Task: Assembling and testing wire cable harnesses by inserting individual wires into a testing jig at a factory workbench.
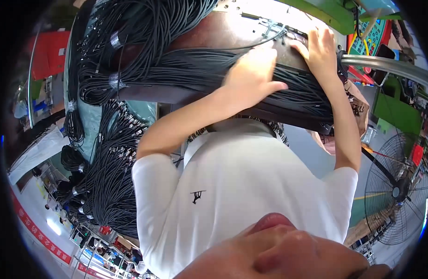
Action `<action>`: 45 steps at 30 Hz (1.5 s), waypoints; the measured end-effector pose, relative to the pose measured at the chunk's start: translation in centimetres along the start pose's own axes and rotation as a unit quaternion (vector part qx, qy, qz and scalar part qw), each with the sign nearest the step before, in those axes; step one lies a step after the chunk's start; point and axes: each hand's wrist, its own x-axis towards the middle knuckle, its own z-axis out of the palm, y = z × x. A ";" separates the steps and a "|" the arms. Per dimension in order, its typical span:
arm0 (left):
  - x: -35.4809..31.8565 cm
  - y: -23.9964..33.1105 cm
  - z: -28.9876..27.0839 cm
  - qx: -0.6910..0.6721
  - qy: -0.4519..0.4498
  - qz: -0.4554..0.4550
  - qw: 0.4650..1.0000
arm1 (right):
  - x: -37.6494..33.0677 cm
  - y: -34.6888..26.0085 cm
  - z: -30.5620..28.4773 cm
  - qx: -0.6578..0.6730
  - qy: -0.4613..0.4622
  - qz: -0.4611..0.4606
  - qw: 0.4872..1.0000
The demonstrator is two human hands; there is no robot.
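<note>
A thick bundle of long black cables [186, 69] lies across the brown work surface [200, 32] in front of me. My left hand [256, 69] is over this bundle, its thumb stuck out to the right; motion smears the fingers. A single cable [223, 49] runs above the bundle to a small metal fixture [272, 29] under bright light. Beside that fixture, on its right, rests my right hand [318, 51], thumb spread away from the fingers, which lie stretched over the fixture's right end. I make out nothing in its grip.
More coiled black cables [144, 28] are heaped at the far left, tied with clear bands. Others with light connector ends [116, 162] hang lower left. A metal rail [386, 63] and a green-blue keypad [374, 37] are at right, above a caged fan [395, 190].
</note>
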 end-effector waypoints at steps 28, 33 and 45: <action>-3.9 -6.8 -12.5 -0.336 -0.136 -0.295 0.884 | 1.4 2.1 1.4 0.198 -0.104 -0.047 0.973; 5.1 -0.4 -3.7 -0.078 -0.332 0.089 0.936 | 2.2 4.0 1.9 0.259 -0.097 -0.091 0.957; 4.8 6.9 -1.2 -0.614 -0.395 -0.316 0.606 | 3.5 6.0 1.4 0.415 -0.187 -0.123 0.882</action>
